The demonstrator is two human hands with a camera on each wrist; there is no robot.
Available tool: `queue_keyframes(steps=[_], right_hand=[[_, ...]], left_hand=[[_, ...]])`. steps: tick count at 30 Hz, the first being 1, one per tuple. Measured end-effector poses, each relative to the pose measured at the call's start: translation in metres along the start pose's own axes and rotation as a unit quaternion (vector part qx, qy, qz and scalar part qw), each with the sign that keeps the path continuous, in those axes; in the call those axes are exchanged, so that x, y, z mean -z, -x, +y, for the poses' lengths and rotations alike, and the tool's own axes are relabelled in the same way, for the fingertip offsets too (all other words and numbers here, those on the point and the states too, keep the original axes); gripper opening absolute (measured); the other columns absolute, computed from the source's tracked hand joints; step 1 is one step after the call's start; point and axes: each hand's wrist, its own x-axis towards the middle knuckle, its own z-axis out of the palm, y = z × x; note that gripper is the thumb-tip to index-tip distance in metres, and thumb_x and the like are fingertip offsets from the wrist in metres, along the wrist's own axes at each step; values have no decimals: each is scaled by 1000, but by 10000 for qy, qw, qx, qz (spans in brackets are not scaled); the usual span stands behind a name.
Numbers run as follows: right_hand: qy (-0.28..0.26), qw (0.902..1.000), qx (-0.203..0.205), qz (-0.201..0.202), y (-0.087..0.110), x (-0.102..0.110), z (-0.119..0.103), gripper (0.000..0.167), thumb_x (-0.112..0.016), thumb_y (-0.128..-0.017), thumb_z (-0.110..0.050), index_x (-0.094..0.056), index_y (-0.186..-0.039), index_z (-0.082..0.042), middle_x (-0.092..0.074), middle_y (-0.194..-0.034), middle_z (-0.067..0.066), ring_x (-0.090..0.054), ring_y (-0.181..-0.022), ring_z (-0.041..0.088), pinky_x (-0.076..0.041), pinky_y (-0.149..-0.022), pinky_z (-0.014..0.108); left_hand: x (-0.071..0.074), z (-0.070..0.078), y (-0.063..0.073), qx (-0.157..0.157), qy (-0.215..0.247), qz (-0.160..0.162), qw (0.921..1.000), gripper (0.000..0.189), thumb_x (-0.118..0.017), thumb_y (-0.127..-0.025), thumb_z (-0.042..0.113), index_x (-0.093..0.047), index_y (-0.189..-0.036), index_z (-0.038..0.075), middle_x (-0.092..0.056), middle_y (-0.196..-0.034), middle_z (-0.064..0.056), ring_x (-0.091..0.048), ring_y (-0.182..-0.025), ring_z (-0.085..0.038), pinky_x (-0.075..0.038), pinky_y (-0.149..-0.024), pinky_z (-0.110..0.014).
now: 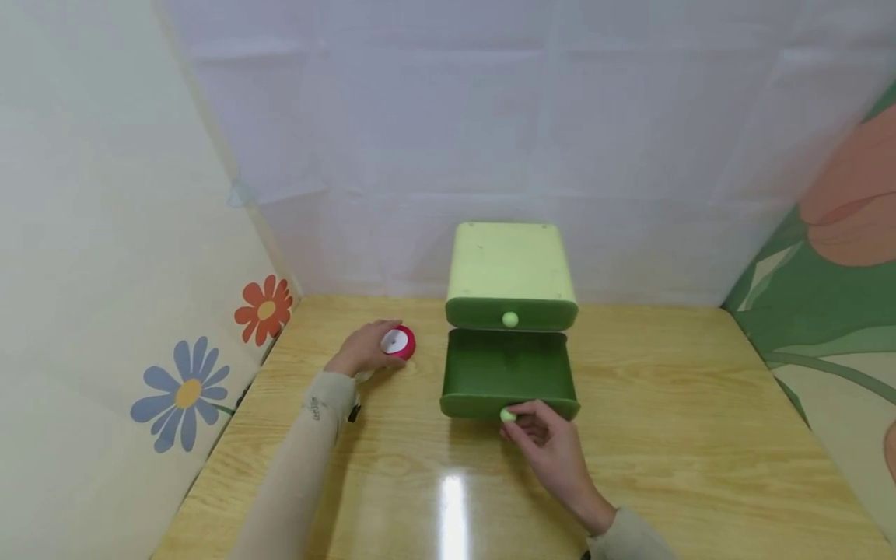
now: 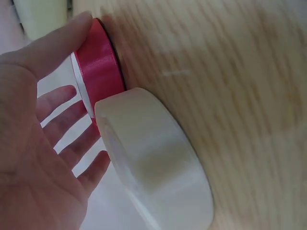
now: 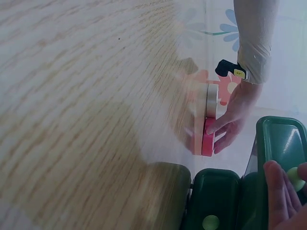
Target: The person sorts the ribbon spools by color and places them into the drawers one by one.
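My left hand (image 1: 364, 348) holds a roll of red ribbon (image 1: 410, 342) standing flat on the table, left of a small green drawer cabinet (image 1: 511, 260). In the left wrist view the thumb lies on one side of the red roll (image 2: 100, 60) and the fingers reach round its other side. A cream-white ribbon roll (image 2: 153, 143) sits right beside it, mostly hidden by the hand in the head view. My right hand (image 1: 553, 451) pinches the pale green knob (image 1: 507, 415) of the lower drawer (image 1: 465, 406), which is pulled out and shows a bare dark-green inside.
Above the pulled-out drawer, the upper drawer (image 1: 476, 313) is closed, with its own round knob (image 1: 510, 320). A white cloth (image 1: 420, 140) hangs behind the wooden table (image 1: 665, 435). Flower-patterned panels stand at the left and right.
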Motion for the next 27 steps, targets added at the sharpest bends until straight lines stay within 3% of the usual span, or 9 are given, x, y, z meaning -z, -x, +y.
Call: queue_keyframes(steps=[10,16,20,27], right_hand=[[-6,10000,56,-35,1,1,2,16,-76,-92,-3,-71,-107,-7,-77,-94,18,-77,-83,28,-65,-76,42],[17,9998,186,-39,-1,1,3,15,-75,-93,-4,-71,-107,-6,-77,-93,18,-77,-81,21,-65,-75,39],[36,9997,218,-45,-1,1,2,15,-75,-92,-3,-71,-107,-5,-77,-93,17,-76,-81,18,-65,-74,40],[54,9999,115,-5,-1,1,2,17,-76,-91,-2,-71,-106,-8,-78,-91,13,-77,-81,26,-65,-74,42]], left_hand=[[-4,-3,-1,-87,-48,113,9999,89,-86,-83,38,-45,-156,9,-45,-158,-23,-38,-145,-50,-40,-114,-66],[-1,-3,-1,-280,-40,309,9991,84,-87,-82,38,-51,-151,7,-51,-151,-22,-45,-138,-46,-46,-109,-63],[1,0,1,-348,-34,454,9984,80,-88,-80,38,-55,-146,5,-54,-145,-21,-48,-131,-41,-49,-106,-61],[8,11,7,-418,-29,731,9964,75,-87,-80,37,-59,-143,6,-57,-142,-20,-49,-131,-39,-48,-106,-58]])
